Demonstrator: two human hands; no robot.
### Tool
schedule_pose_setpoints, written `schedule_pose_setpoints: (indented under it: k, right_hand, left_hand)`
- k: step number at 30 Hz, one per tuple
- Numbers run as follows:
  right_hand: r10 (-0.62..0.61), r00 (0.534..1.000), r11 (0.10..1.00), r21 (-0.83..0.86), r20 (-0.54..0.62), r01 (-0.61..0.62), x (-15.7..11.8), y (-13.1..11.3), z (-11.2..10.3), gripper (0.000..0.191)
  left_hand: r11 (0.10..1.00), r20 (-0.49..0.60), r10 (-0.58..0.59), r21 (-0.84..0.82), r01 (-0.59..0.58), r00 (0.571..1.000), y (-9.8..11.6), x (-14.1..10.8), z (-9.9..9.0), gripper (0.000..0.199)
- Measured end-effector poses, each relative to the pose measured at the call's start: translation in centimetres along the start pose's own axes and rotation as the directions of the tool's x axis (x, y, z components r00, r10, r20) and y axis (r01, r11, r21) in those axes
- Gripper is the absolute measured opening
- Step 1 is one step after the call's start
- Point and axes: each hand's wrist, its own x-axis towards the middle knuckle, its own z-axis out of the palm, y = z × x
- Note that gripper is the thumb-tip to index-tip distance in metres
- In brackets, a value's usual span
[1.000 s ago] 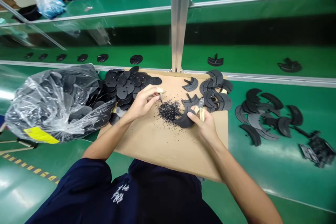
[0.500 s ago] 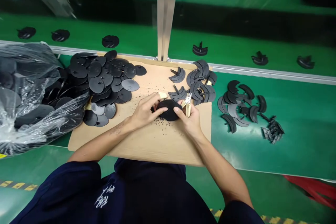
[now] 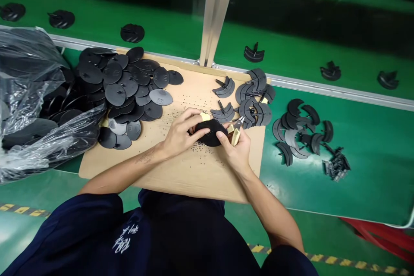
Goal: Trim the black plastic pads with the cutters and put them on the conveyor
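Where cardboard (image 3: 181, 177) lies on the counter (image 3: 371, 155) mid-frame, left fingers (image 3: 191, 121) and right fingers (image 3: 223, 140) grip a black piece (image 3: 211, 133).
Metal post (image 3: 218, 17), upper centre.

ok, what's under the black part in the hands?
Cardboard, with loose black bits showing past the near edge of the part. Whatever sits directly beneath is covered, and the underside can't be seen.

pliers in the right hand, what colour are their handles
Pale yellow; the handles of the pliers show best in the head view.
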Motion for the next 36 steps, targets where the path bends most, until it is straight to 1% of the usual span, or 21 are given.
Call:
schedule_pose_setpoints:
  k: [3, 5, 6, 8, 10, 11, 13, 15, 17, 18, 20, 22, 24, 26, 29, 32, 34, 36]
  right_hand:
    - [-0.015, 1.0, 1.0, -0.006, 0.003, 0.015, -0.1, -0.1, 0.0, 0.041]
    - [-0.031, 1.0, 0.999, -0.013, -0.003, 0.031, -0.2, -0.1, 0.0, 0.04]
    - [-0.038, 0.999, 0.999, -0.021, -0.005, 0.038, -0.3, -0.1, 0.1, 0.04]
    - [-0.051, 0.999, 0.998, -0.044, -0.003, 0.051, -0.4, 0.0, 0.0, 0.04]
    - [-0.066, 0.998, 0.995, -0.078, 0.006, 0.067, -0.4, 0.0, 0.0, 0.039]
    - [-0.08, 0.997, 0.992, -0.097, 0.015, 0.081, -0.4, 0.0, -0.1, 0.038]
    - [-0.129, 0.991, 0.981, -0.142, 0.043, 0.134, -0.3, -0.1, -0.3, 0.036]
    - [-0.2, 0.976, 0.959, -0.188, 0.084, 0.213, -0.1, -0.2, -0.5, 0.031]
    - [-0.27, 0.955, 0.934, -0.21, 0.12, 0.29, -0.1, -0.2, -0.7, 0.024]
    - [-0.301, 0.945, 0.923, -0.209, 0.126, 0.322, -0.1, -0.2, -0.7, 0.019]
    - [-0.354, 0.927, 0.909, -0.188, 0.122, 0.372, -0.3, -0.2, -0.7, 0.011]
    - [-0.399, 0.912, 0.899, -0.157, 0.096, 0.41, -0.5, 0.0, -0.6, 0.008]
    - [-0.43, 0.901, 0.893, -0.123, 0.056, 0.434, -0.6, 0.1, -0.4, 0.007]
    - [-0.451, 0.892, 0.888, -0.094, 0.024, 0.451, -0.7, 0.3, -0.2, 0.008]
    - [-0.468, 0.883, 0.88, -0.073, 0.04, 0.469, -0.7, 0.4, -0.1, 0.007]
    - [-0.485, 0.872, 0.871, -0.061, 0.063, 0.488, -0.7, 0.3, 0.0, 0.006]
    - [-0.498, 0.865, 0.865, -0.04, 0.065, 0.501, -0.7, 0.2, 0.1, 0.006]
    - [-0.496, 0.865, 0.867, -0.013, 0.077, 0.498, -0.7, 0.0, 0.2, 0.008]
  left_hand:
    - [0.998, 0.004, -0.044, -0.044, 0.044, 0.999, 0.0, 0.0, 0.0, 0.024]
    - [0.99, 0.023, -0.113, -0.086, 0.115, 0.993, -0.1, 0.0, 0.0, 0.03]
    - [0.98, 0.047, -0.155, -0.117, 0.16, 0.987, -0.3, 0.0, 0.1, 0.032]
    - [0.946, 0.129, -0.223, -0.211, 0.246, 0.966, -0.6, 0.0, 0.1, 0.031]
    - [0.9, 0.213, -0.235, -0.319, 0.295, 0.948, -0.9, 0.1, -0.1, 0.026]
    - [0.887, 0.235, -0.225, -0.352, 0.298, 0.946, -0.9, 0.1, -0.2, 0.026]
    - [0.907, 0.227, -0.19, -0.332, 0.259, 0.955, -0.8, 0.2, -0.6, 0.025]
    - [0.955, 0.196, -0.128, -0.242, 0.174, 0.972, -0.4, 0.3, -1.1, 0.021]
    - [0.975, 0.18, -0.084, -0.189, 0.118, 0.98, 0.0, 0.3, -1.3, 0.022]
    - [0.971, 0.177, -0.089, -0.202, 0.125, 0.98, 0.1, 0.2, -1.3, 0.025]
    - [0.94, 0.177, -0.137, -0.287, 0.184, 0.975, 0.3, 0.1, -1.0, 0.034]
    - [0.887, 0.177, -0.168, -0.402, 0.227, 0.97, 0.4, 0.0, -0.5, 0.035]
    - [0.847, 0.169, -0.157, -0.484, 0.22, 0.973, 0.5, -0.2, 0.0, 0.031]
    - [0.848, 0.137, -0.131, -0.498, 0.183, 0.982, 0.7, -0.3, 0.1, 0.03]
    - [0.9, 0.072, -0.068, -0.425, 0.092, 0.995, 0.9, -0.2, -0.1, 0.026]
    - [0.923, 0.061, 0.006, -0.384, 0.018, 0.998, 1.1, 0.1, -0.7, 0.023]
    - [0.926, 0.038, 0.028, -0.378, -0.012, 0.999, 1.3, 0.2, -0.9, 0.021]
    - [0.939, -0.006, 0.026, -0.343, -0.027, 1.0, 1.4, 0.1, -1.0, 0.019]
